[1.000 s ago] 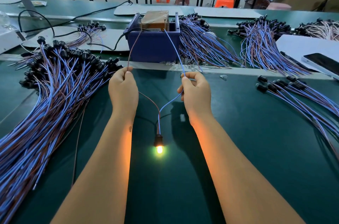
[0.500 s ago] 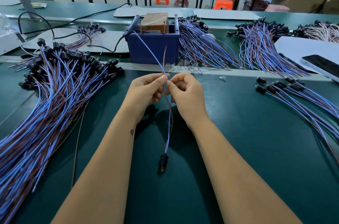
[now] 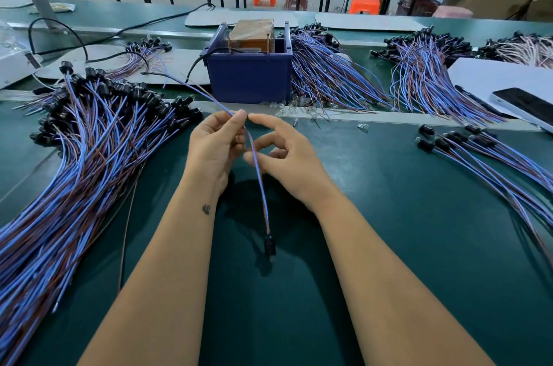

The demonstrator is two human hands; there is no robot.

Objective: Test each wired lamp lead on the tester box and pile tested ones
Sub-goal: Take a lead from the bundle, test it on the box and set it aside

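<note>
One lamp lead (image 3: 259,183) hangs pinched by the left hand (image 3: 216,147).

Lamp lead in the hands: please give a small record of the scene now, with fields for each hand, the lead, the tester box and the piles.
left hand: pinches both wires of the lamp lead near their free ends
right hand: fingers loosely spread beside the wires, no clear grip
lamp lead: hangs down, black socket low, lamp unlit
tester box: blue bin behind the hands, lead not touching it
big pile: left of the hands
small pile: right of the hands
</note>
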